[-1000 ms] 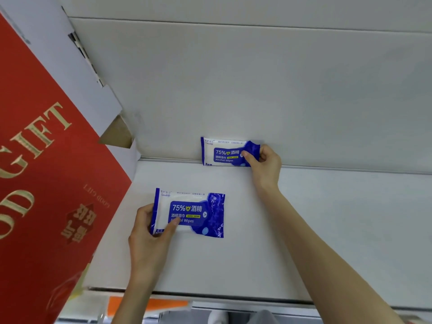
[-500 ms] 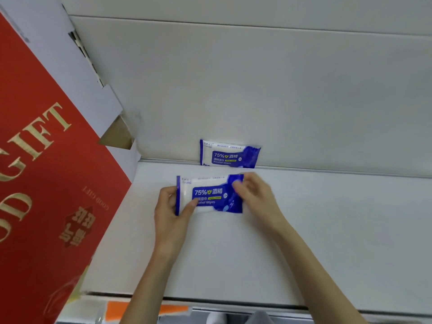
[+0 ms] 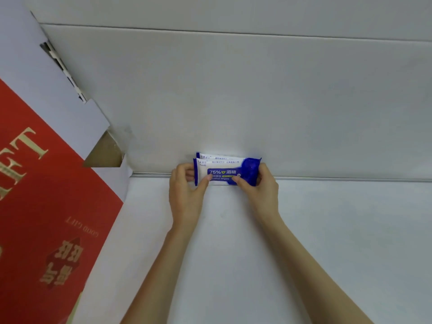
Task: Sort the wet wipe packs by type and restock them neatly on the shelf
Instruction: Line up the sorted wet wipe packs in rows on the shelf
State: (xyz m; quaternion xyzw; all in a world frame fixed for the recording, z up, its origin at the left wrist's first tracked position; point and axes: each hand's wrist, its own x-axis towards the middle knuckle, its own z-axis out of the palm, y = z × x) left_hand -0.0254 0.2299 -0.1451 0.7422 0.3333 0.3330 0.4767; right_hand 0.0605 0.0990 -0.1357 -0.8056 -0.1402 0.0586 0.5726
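A blue-and-white 75% alcohol wipe pack (image 3: 224,170) stands on its long edge at the back of the white shelf (image 3: 304,242). My left hand (image 3: 187,195) grips its left end and my right hand (image 3: 261,190) grips its blue right end. Directly behind it a second, identical pack (image 3: 218,156) leans against the back wall; only its top edge shows. The front pack is pressed against the rear one.
A large red gift box (image 3: 46,218) with gold lettering and a white open flap fills the left side, its edge close to my left hand. The shelf's back wall (image 3: 257,101) rises right behind the packs. White shelf surface stretches to the right.
Both hands carried the second pack from the middle of the shelf back to the wall and stood it up in front of the first pack.
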